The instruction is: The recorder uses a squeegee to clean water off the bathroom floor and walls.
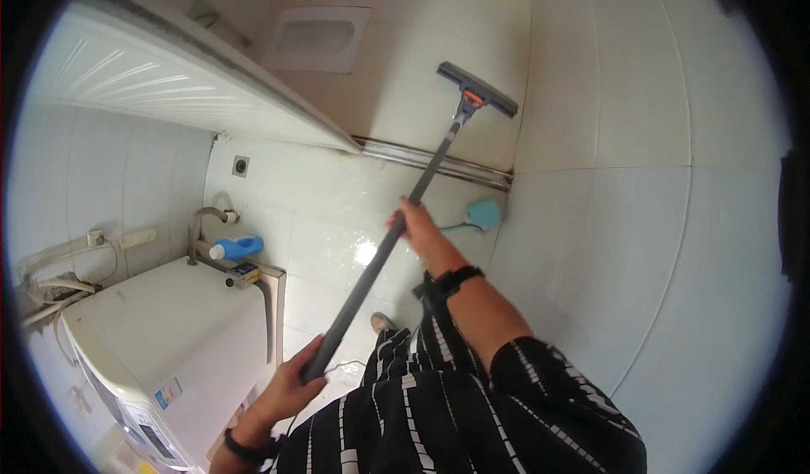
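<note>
A long grey-handled squeegee mop (365, 276) slants across the middle, from my body up toward the far right. Its wide dark head (477, 91), with an orange part at the joint, is beyond the metal door track, over the pale floor by the right wall. Near the handle's lower end my left hand (291, 381) is wrapped round it. Higher up the shaft, my right hand (413, 225) grips it with closed fingers. Whether the head's blade presses on the floor, I cannot tell.
A metal door track (430, 163) crosses the wet tiled floor. A white door panel (194, 77) stands left, with a squat toilet (316, 40) behind it. On the left are a white washing machine (177, 322), a blue bottle (237, 248) and a floor drain (240, 166). A teal dustpan-like thing (483, 213) lies right.
</note>
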`<state>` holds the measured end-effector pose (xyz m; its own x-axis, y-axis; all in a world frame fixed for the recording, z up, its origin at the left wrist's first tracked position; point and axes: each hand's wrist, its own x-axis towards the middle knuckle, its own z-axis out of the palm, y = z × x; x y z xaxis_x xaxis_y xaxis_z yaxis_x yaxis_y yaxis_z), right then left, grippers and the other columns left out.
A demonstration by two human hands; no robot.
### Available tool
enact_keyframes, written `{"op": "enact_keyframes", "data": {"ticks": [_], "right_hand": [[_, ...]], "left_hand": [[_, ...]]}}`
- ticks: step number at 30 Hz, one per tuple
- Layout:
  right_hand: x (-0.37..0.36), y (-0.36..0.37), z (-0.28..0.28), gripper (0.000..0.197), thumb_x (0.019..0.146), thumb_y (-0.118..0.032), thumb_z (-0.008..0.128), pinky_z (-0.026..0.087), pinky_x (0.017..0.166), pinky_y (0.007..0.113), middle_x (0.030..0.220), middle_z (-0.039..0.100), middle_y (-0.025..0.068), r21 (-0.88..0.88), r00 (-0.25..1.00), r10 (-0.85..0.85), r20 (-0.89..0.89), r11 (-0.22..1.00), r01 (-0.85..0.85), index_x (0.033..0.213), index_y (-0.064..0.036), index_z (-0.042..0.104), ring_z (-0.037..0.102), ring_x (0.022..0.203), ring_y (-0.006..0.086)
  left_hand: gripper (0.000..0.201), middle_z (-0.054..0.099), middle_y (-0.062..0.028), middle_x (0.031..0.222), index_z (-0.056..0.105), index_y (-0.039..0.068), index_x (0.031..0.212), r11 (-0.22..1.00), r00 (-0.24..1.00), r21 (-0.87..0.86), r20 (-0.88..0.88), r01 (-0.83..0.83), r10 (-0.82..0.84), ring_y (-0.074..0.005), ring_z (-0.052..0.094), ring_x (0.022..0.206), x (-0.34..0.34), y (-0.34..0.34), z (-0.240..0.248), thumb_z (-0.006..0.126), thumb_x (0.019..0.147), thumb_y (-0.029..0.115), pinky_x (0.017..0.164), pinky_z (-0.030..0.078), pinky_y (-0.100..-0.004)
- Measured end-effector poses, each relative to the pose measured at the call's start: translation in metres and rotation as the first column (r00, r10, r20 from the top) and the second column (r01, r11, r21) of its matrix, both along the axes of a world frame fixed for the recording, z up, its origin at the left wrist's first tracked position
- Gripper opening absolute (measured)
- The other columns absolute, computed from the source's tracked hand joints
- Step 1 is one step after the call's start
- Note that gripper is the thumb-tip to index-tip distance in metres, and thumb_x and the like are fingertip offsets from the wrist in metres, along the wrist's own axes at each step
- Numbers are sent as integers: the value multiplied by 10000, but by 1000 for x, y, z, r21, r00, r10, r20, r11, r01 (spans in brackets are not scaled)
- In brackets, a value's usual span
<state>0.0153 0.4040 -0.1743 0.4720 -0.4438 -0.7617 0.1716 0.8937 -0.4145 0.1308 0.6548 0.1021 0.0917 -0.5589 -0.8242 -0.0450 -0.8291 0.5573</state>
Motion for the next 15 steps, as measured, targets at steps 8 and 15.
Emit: {"op": "enact_keyframes", "data": {"ticks": [8, 15], "right_hand": [[61, 115, 74, 323, 862, -132, 499, 556, 682, 379, 907, 428, 125, 105, 992, -15, 126, 994, 1, 1028, -64, 231, 549, 745, 198], [124, 114, 125, 389, 860, -103, 499, 526, 761, 433, 926, 412, 155, 195, 952, -85, 295, 980, 28, 1107, -36, 205, 511, 805, 231]], "left_hand": [[554, 554, -19, 966, 426, -45, 1227, 989, 985, 105, 154, -101, 84, -73, 487, 828, 71, 78, 89, 628, 711, -30, 739, 399, -182], [578, 604, -189, 961, 480, -25, 1178, 948, 785, 203, 533, 244, -316, -168, 590, 864, 99, 36, 165, 627, 619, -25, 782, 442, -251]]}}
